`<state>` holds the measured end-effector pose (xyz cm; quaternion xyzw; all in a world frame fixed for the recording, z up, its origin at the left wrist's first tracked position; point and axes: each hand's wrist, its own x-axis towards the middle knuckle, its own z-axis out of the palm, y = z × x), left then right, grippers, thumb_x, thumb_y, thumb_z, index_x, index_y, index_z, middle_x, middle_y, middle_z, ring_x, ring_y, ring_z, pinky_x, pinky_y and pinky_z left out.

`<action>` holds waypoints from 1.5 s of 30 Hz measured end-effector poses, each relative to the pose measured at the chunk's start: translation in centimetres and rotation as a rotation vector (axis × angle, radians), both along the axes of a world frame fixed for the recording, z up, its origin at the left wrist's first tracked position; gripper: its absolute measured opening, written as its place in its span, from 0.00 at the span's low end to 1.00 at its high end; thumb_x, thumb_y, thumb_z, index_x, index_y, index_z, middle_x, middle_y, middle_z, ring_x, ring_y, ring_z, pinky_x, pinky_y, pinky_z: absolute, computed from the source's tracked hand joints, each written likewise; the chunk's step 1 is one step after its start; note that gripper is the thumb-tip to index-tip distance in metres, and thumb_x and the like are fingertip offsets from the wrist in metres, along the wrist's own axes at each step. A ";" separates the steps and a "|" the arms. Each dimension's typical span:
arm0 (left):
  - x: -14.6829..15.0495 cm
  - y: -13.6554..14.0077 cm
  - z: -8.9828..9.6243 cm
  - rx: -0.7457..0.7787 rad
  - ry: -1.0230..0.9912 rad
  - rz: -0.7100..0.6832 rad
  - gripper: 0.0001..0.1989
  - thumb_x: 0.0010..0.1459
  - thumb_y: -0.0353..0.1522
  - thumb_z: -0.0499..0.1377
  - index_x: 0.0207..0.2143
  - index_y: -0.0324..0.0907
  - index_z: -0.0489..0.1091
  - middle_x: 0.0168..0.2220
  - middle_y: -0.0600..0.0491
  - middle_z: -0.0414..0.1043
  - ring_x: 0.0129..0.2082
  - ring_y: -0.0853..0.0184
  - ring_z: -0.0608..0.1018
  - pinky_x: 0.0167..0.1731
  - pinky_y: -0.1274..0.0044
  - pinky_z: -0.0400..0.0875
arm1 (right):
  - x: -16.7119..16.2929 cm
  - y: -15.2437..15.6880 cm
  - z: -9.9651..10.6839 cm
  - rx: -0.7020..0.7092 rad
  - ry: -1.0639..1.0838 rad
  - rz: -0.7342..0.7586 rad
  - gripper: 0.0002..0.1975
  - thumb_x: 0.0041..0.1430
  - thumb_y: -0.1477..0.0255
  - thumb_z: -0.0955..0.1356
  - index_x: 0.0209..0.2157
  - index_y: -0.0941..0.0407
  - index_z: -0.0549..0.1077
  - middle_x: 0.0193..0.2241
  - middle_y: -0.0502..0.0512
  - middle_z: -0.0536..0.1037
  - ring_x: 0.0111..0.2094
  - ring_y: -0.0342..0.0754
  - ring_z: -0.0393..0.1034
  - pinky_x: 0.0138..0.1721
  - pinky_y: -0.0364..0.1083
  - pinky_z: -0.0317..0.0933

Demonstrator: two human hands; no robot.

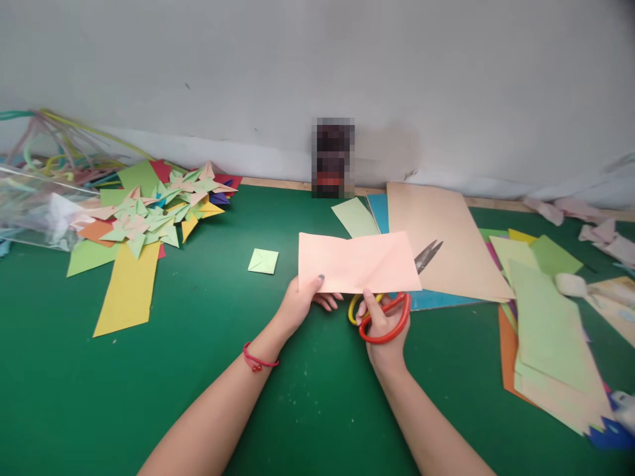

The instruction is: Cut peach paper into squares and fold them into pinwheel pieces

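A pink sheet of paper [354, 263], creased across its right part, is held up in front of me over the green table. My left hand [303, 299] grips its lower left edge, thumb on top and fingers beneath. My right hand [385, 330] has its fingers in the red and yellow handles of a pair of scissors [403, 317] and its thumb on the paper's lower edge. The scissors' blades stick out beyond the paper's right side, slightly apart. Left of the sheet, a small folded light green paper square [263, 261] lies on the table.
Folded paper stars [143, 215] and coloured sheets are heaped at the left, near a clear plastic bag [34, 205]. Large beige paper [441, 238] lies behind my right hand. Green paper strips [550, 324] and a white tape roll [570, 285] are at the right. A wall [248, 79] rises behind the table [208, 370].
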<state>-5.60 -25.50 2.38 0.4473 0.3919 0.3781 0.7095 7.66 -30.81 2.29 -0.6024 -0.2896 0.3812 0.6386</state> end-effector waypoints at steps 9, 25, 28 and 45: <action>-1.5 0.9 0.4 -0.064 0.027 -0.141 0.18 0.53 0.37 0.57 0.40 0.30 0.66 0.33 0.38 0.76 0.25 0.66 0.77 0.27 0.76 0.73 | 0.0 -0.2 -0.8 0.074 0.061 -0.065 0.11 0.53 0.70 0.68 0.30 0.54 0.58 0.15 0.41 0.64 0.12 0.40 0.59 0.13 0.41 0.56; -1.2 1.1 -0.1 -0.123 0.104 -0.032 0.13 0.56 0.39 0.53 0.33 0.36 0.62 0.20 0.51 0.73 0.18 0.70 0.76 0.19 0.80 0.71 | 0.0 -0.4 -0.6 0.108 0.050 -0.083 0.14 0.51 0.69 0.69 0.33 0.54 0.58 0.15 0.39 0.61 0.10 0.38 0.57 0.12 0.40 0.56; -1.1 1.2 -0.3 -0.053 0.110 -0.030 0.13 0.55 0.40 0.53 0.30 0.37 0.60 0.17 0.55 0.70 0.13 0.73 0.72 0.15 0.83 0.67 | 0.0 -0.4 -0.4 0.116 0.102 -0.096 0.14 0.50 0.71 0.70 0.32 0.54 0.58 0.13 0.37 0.59 0.10 0.38 0.56 0.11 0.39 0.55; -2.6 2.0 7.5 0.293 0.560 0.177 0.14 0.59 0.35 0.48 0.21 0.41 0.57 0.13 0.62 0.53 0.10 0.78 0.59 0.11 0.85 0.55 | -0.9 -2.3 0.5 0.099 0.275 0.191 0.10 0.57 0.66 0.63 0.40 0.54 0.61 0.20 0.42 0.66 0.07 0.33 0.52 0.06 0.35 0.51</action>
